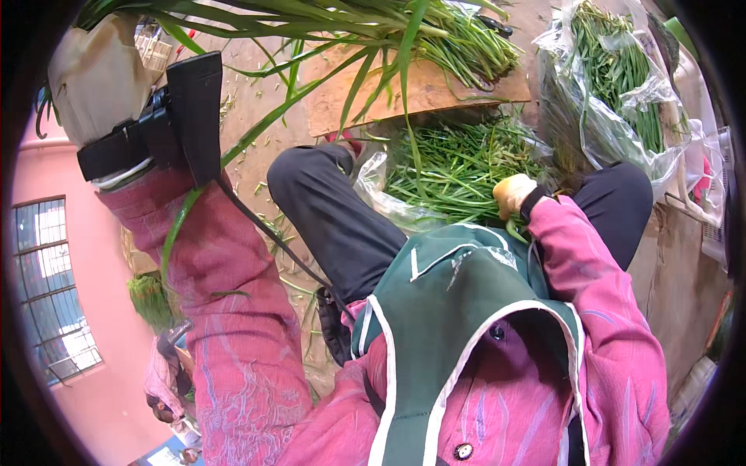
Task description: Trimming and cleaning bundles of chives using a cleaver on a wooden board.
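My left hand (97,74), in a beige glove, is raised at the upper left and closed on a bunch of long green leaves (311,23) that stretches across the top. A black strapped device (167,124) sits on that wrist. My right hand (513,194), also gloved, rests at the near edge of a pile of cut green stalks (458,163) lying on clear plastic between my knees. Its fingers are curled, and a green stalk (514,231) curves out beneath it.
A wooden board (435,92) lies beyond the pile with more leaves on it. A clear plastic bag of green stalks (622,78) stands at the upper right. Leaf scraps litter the ground (249,116). Another person (167,380) crouches at the lower left beside a pink wall (116,404).
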A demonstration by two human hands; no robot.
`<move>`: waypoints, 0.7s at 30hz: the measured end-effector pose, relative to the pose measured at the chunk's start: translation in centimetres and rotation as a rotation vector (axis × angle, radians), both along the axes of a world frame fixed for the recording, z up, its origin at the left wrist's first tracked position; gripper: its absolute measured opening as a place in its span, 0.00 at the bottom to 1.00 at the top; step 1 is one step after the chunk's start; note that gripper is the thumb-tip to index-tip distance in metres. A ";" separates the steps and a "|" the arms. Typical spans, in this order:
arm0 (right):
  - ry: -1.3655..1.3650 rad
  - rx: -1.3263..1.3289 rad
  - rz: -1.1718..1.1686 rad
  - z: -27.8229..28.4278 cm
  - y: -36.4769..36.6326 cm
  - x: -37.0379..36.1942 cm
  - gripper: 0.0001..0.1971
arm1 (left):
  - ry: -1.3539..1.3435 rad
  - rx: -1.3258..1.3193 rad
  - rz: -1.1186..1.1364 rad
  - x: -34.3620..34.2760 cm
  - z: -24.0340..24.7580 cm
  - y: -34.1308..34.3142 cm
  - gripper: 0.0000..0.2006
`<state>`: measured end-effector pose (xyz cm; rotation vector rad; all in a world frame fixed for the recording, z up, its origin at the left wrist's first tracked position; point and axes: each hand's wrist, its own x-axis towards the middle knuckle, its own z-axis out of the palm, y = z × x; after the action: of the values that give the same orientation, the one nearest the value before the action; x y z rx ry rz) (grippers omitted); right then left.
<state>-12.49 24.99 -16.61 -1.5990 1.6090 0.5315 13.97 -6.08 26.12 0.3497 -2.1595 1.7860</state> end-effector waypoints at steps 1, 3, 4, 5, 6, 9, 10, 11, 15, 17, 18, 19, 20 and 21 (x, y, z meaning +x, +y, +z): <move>0.001 0.026 -0.031 3.9 -0.7 0.3 0.22 | -0.006 -0.001 -0.001 -0.4 -0.2 0.7 0.11; -0.173 -0.482 -0.249 3.5 -1.8 -1.0 0.37 | -0.020 0.004 -0.048 -1.5 -0.6 2.5 0.10; -0.416 -0.627 -0.345 6.5 -3.4 -0.8 0.40 | -0.024 -0.007 -0.036 -1.3 -0.7 2.9 0.10; -0.913 -0.643 -0.588 8.1 -4.6 -0.3 0.46 | -0.002 -0.003 -0.051 -1.7 -1.2 3.1 0.09; -1.225 -0.552 -0.723 10.1 -5.9 0.0 0.49 | 0.023 0.004 -0.063 -2.1 -1.7 3.3 0.08; -1.781 -0.661 -0.772 11.4 -8.4 1.2 0.46 | 0.109 0.158 -0.353 -5.0 -2.6 4.8 0.06; -1.893 -0.600 -0.817 11.7 -8.8 1.6 0.42 | 0.172 0.242 -0.276 -5.0 -2.8 5.0 0.06; -2.004 -0.534 -0.862 11.8 -9.0 2.0 0.37 | 0.174 0.238 -0.280 -5.0 -3.0 5.2 0.06; -2.146 -0.507 -1.016 13.5 -7.8 2.3 0.17 | 0.222 0.207 -0.162 -6.2 -4.0 6.1 0.05; -2.110 -0.542 -1.013 14.0 -7.7 1.9 0.13 | 0.252 0.314 -0.338 -7.4 -3.8 6.7 0.06; -1.938 -0.569 -1.057 12.9 -7.5 1.3 0.12 | 0.214 0.320 -0.251 -8.0 -3.9 8.2 0.10; -1.766 -0.588 -1.094 12.4 -7.4 1.0 0.12 | 0.217 0.318 -0.252 -8.2 -3.8 8.4 0.10; -1.388 -0.658 -1.122 12.9 -7.0 1.0 0.12 | 0.208 0.294 -0.243 -8.3 -3.7 8.5 0.10; -1.340 -0.685 -1.064 11.0 -6.8 0.9 0.12 | 0.199 0.271 -0.233 -8.4 -3.6 8.5 0.10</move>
<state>-11.55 18.15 -5.57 -0.7870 1.2182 -1.4602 5.59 2.44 22.52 0.3091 -2.1975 1.2823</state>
